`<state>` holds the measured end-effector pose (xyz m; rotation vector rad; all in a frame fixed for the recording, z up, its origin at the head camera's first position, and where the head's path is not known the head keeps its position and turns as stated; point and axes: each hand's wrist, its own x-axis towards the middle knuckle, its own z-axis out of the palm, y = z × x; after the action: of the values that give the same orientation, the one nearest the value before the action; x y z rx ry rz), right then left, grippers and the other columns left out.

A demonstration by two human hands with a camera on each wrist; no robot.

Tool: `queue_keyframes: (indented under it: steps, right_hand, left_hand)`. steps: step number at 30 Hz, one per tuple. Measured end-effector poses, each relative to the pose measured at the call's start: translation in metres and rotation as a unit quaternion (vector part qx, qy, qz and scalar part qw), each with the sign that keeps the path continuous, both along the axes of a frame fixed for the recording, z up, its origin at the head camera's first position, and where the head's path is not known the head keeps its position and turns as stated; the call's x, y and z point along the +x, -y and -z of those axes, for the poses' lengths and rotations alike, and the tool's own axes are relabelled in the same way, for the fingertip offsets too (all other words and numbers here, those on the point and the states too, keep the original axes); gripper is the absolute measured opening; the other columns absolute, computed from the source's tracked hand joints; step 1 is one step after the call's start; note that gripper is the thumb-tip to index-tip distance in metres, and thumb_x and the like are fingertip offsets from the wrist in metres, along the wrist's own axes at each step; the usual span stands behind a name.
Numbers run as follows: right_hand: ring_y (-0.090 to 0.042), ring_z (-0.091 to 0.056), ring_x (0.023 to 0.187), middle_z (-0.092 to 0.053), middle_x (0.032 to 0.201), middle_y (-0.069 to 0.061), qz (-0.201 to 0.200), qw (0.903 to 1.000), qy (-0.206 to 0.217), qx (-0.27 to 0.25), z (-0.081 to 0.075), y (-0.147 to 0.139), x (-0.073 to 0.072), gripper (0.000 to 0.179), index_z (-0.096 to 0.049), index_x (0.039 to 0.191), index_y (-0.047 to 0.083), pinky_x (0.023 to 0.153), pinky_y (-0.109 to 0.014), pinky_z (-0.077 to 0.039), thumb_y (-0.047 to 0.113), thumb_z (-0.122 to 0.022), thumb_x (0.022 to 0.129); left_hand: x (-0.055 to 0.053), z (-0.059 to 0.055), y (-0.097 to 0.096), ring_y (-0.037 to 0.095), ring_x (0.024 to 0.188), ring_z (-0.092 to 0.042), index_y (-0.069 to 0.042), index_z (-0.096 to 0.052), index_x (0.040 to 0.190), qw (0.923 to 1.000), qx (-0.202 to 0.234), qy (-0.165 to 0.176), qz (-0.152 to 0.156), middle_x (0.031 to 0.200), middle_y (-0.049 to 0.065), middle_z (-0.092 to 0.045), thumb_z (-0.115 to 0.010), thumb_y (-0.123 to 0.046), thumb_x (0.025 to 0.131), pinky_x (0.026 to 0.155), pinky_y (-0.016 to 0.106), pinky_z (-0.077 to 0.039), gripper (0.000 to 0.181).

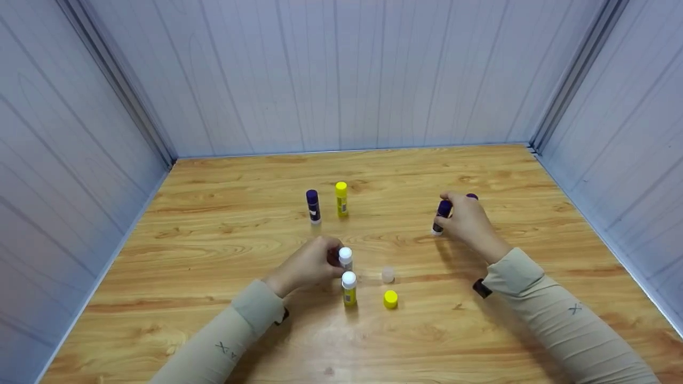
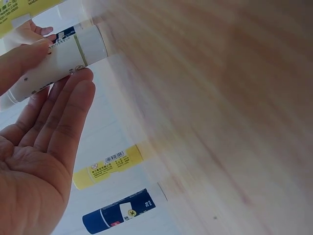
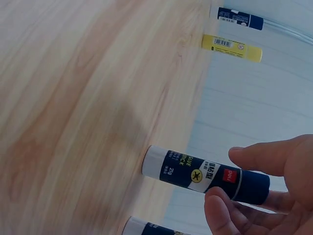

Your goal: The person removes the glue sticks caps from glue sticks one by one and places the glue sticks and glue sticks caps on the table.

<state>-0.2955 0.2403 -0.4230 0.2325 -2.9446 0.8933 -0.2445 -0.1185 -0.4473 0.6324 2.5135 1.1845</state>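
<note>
My left hand (image 1: 312, 264) holds a white glue stick (image 2: 61, 63) between thumb and fingers, its base close to the tabletop. Just in front of it stands a yellow glue stick (image 1: 349, 296) with a bare white top. Over at the right, my right hand (image 1: 469, 221) has its thumb and fingers around a dark blue glue stick (image 3: 195, 174). This one is upright, with its cap on. Partly hidden behind that hand is a second dark blue glue stick (image 3: 151, 228).
A clear cap (image 1: 388, 275) and a yellow cap (image 1: 390, 300) lie between the hands. Farther back stand a capped dark blue glue stick (image 1: 313, 207) and a capped yellow glue stick (image 1: 341, 199). Pale panel walls (image 1: 357, 74) enclose the wooden table (image 1: 213, 288) at back and sides.
</note>
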Motion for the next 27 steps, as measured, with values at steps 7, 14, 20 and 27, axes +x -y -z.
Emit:
queue_keyframes:
  steps: [7,14,20,27]
  right_hand:
    - [-0.046,-0.073,0.113,-0.068,0.135,-0.037,-0.001,0.9999,-0.001,0.010,0.004,0.000,-0.004,0.052,-0.055,0.148,-0.012,0.090,-0.054,-0.060,0.005,-0.072,0.102]
    - [-0.048,-0.072,0.117,-0.070,0.131,-0.036,0.000,0.9999,-0.004,0.016,0.004,0.002,-0.004,0.045,-0.060,0.141,-0.011,0.095,-0.059,-0.061,0.005,-0.072,0.102]
    - [-0.048,-0.073,0.111,-0.072,0.126,-0.034,0.002,0.9996,-0.022,0.016,0.001,0.003,-0.003,0.041,-0.063,0.137,-0.011,0.091,-0.058,-0.062,0.006,-0.072,0.101]
    - [-0.047,-0.076,0.102,-0.075,0.119,-0.033,0.016,0.9926,-0.106,-0.056,-0.006,0.009,0.001,0.034,-0.068,0.128,-0.011,0.087,-0.058,-0.063,0.004,-0.078,0.098]
  left_hand:
    - [-0.001,0.001,-0.001,0.020,0.102,-0.073,-0.006,-0.074,0.116,0.9999,-0.009,0.007,0.001,0.111,0.005,-0.077,-0.081,-0.003,0.095,0.095,0.042,-0.064,0.022]
    - [0.000,0.000,0.000,0.022,0.104,-0.073,-0.008,-0.074,0.116,0.9998,-0.003,0.016,0.008,0.112,0.004,-0.076,-0.081,-0.004,0.095,0.094,0.042,-0.064,0.022]
    - [0.000,-0.003,0.005,0.023,0.107,-0.073,-0.007,-0.072,0.121,0.9994,0.004,0.010,0.032,0.116,0.004,-0.074,-0.081,-0.006,0.096,0.096,0.042,-0.064,0.026]
    - [-0.004,-0.021,0.016,0.032,0.116,-0.073,0.000,-0.070,0.128,0.9984,-0.043,-0.030,0.019,0.129,0.017,-0.074,-0.072,-0.001,0.098,0.103,0.049,-0.062,0.030]
